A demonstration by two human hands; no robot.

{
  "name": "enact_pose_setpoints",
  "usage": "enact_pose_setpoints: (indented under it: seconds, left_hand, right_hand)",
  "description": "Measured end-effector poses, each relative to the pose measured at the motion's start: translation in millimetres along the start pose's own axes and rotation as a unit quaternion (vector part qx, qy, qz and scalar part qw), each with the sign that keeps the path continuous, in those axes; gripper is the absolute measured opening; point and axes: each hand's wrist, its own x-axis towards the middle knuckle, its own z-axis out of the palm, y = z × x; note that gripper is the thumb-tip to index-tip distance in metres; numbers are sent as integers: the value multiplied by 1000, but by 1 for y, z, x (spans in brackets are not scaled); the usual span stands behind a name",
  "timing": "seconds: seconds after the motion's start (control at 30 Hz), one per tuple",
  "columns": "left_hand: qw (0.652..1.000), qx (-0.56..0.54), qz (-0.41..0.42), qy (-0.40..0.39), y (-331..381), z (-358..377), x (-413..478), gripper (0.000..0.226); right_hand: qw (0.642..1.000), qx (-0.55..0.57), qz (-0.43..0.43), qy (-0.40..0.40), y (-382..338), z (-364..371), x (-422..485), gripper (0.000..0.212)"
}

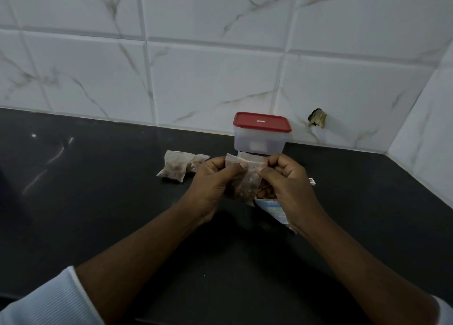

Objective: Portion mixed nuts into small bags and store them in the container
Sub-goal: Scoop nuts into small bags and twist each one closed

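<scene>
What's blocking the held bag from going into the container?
The red lid sits on the container, so the opening is covered. The left hand and right hand pinch the bag just in front of it; nothing else visible lies between bag and container.

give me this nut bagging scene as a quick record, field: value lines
left hand: grips the small bag on its left side
right hand: pinches the same bag's top right edge
small bag contents: nuts, dark through the thin material
filled bags: two, lying on the counter left of the hands
container: behind the hands by the wall, red lid on
packet: blue and white, partly hidden under the right hand
</scene>
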Motion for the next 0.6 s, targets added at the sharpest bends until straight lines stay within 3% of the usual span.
enact_pose_setpoints:
  seconds: [0.47, 0.6]
  left_hand:
    - [999, 14, -11, -48, 4, 1, -4, 10]
    - [999, 22, -16, -45, 2, 1, -4, 22]
  right_hand:
    - [995, -78, -61, -23, 9, -3, 3, 14]
    - [992, -95, -80, -32, 10, -2, 1, 12]
